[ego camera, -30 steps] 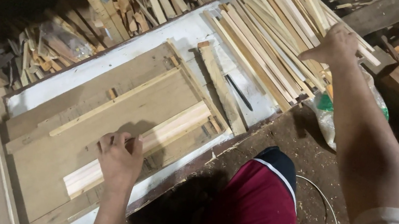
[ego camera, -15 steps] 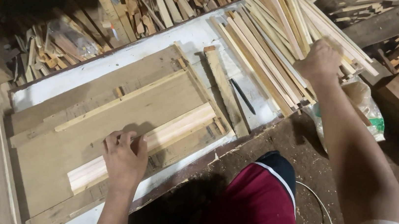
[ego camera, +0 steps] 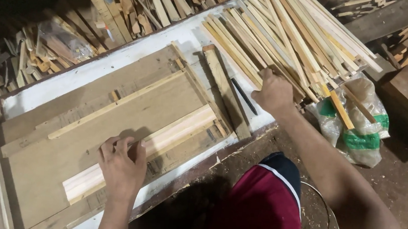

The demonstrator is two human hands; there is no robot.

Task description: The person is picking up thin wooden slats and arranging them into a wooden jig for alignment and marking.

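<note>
Woodshop floor, white surface (ego camera: 60, 87) carrying a flat wooden jig, offcuts heaped all round.

Left hand (ego camera: 122, 164): fingers together, pressed flat on the pale slats (ego camera: 161, 140) lying side by side inside the jig frame (ego camera: 112, 120); nothing clamped. Right hand (ego camera: 274, 92): fingers closed round one thin strip at the near edge of the strip pile (ego camera: 293, 33). Judged progress: early, with only a few slats seated along the frame's near side, most of the board bare, the gripped strip not yet brought over. Dark pencil (ego camera: 244, 96) beside a loose batten (ego camera: 226, 91); plastic bag (ego camera: 359, 131) right; red shorts (ego camera: 259, 211) below.
</note>
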